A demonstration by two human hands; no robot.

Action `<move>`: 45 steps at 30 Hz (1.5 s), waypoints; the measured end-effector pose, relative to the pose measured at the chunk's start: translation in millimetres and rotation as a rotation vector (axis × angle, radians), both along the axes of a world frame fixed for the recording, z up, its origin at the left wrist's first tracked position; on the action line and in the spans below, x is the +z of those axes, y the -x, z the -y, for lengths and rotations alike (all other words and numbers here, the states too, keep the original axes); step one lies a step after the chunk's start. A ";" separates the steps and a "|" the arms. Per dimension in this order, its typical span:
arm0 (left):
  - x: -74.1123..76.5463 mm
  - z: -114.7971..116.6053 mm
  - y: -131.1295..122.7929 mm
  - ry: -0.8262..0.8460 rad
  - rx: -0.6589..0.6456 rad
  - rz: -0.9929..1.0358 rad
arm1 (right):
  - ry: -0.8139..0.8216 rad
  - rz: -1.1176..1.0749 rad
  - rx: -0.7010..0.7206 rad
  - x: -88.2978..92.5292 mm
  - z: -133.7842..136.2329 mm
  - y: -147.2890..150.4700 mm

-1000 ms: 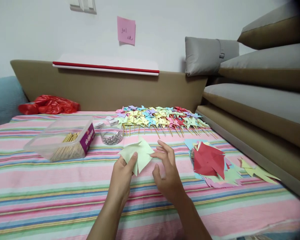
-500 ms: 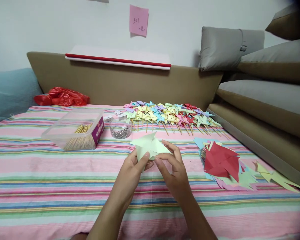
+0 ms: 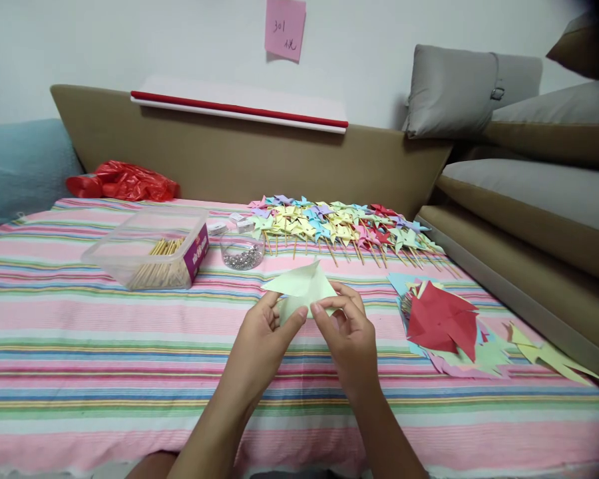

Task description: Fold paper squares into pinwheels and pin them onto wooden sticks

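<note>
A pale green paper pinwheel [image 3: 304, 283], without a stick in sight, is held up in front of me over the striped cloth. My left hand [image 3: 269, 329] pinches its left lower part, thumb on the near face and fingers behind. My right hand [image 3: 347, 326] grips the lower right edge between thumb and fingers, the two thumb tips close together. Some fingertips are hidden behind the paper. Beyond the hands stands a clear round tub [image 3: 242, 253] of small silvery metal pieces. Left of it is a plastic box [image 3: 144, 229] holding thin wooden sticks [image 3: 164, 266].
Finished pinwheels on sticks [image 3: 339, 226] lie in rows at the back. To the right sits a pile topped by a red paper pinwheel [image 3: 442, 319], with a yellow paper piece [image 3: 549, 352] beside it. Stacked cushions [image 3: 539, 193] border the right; a red plastic bag [image 3: 130, 181] lies back left.
The green pinwheel has been turned in the hands, and the thumbs have come together at its lower edge. The view has tipped slightly downward.
</note>
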State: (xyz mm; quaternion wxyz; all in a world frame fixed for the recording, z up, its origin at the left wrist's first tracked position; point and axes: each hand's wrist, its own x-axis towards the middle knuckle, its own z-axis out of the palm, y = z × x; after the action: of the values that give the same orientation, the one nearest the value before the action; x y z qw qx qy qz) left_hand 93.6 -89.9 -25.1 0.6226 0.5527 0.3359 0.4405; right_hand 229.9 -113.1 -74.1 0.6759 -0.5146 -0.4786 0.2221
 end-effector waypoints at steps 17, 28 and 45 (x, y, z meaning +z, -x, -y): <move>3.4 -1.2 10.2 -0.071 0.002 -0.079 | 0.043 -0.352 0.160 10.3 3.9 2.9; -0.1 -3.5 20.8 -0.004 -0.048 -0.106 | 0.284 -0.432 0.402 7.4 7.5 1.6; -10.5 5.1 -13.3 0.110 0.173 0.090 | 0.123 -0.784 0.412 9.1 2.0 25.4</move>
State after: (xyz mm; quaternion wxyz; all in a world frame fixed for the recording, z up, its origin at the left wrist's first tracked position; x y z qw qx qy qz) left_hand 107.0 -95.0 -35.6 0.6259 0.4663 0.3779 0.4980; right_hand 204.5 -115.2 -65.0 0.7160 -0.3247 -0.2648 0.5584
